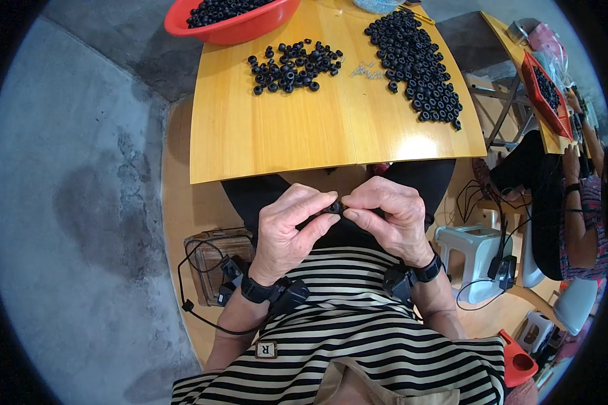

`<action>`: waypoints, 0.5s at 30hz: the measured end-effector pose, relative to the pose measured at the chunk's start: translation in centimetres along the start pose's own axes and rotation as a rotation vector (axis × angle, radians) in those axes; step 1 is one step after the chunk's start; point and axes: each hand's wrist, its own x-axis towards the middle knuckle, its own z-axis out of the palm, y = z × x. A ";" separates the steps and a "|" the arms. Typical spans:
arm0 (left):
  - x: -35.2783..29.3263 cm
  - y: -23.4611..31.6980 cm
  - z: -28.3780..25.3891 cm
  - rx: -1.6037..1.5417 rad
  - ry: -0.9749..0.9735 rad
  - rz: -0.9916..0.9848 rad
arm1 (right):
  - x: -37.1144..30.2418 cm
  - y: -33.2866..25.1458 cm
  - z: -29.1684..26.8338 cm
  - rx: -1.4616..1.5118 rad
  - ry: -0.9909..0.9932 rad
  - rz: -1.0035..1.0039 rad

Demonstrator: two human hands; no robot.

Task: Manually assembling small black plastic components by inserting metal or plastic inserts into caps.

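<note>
- The left hand point(290, 226) has its grip pinching a black part point(334, 207) between thumb and fingers.
- The right hand point(388, 212) meets it from the other side, thumb and forefinger tips close together at the part; whether that grip pinches a small piece of its own, I cannot tell.
- The black part is above the person's lap, just off the near edge of the tabletop point(270, 145).
- On the tabletop, left of its middle, lies a loose scatter point(290, 67) of black rings.
- A denser, longer spread point(419, 74) of such rings runs down the right side.
- Between these two groups is a little heap of small pale bits point(367, 70), near the denser spread.
- A red basin point(250, 30) of black pieces stands at the far left corner.
- Each wrist wears a dark band.
- To the right, a co-worker point(581, 223) sits at another table, which carries a red basket point(546, 94) of black pieces.
</note>
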 end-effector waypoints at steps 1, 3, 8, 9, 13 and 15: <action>0.0 0.0 0.0 0.014 0.002 0.014 | 0.0 0.0 0.0 -0.009 -0.003 -0.002; 0.3 0.3 0.0 0.052 -0.004 0.022 | 0.1 -0.1 -0.1 -0.028 -0.008 -0.006; 0.7 0.9 -0.1 0.149 -0.031 0.044 | 0.3 -0.2 -0.4 -0.066 -0.058 -0.038; 0.7 1.0 -0.2 0.161 -0.036 0.048 | 0.4 -0.3 -0.5 -0.068 -0.064 -0.044; 0.9 1.3 -0.3 0.227 -0.061 0.073 | 0.3 -0.4 -0.6 -0.079 -0.081 -0.034; 1.1 1.4 -0.2 0.244 -0.063 0.078 | 0.4 -0.4 -0.6 -0.093 -0.083 -0.029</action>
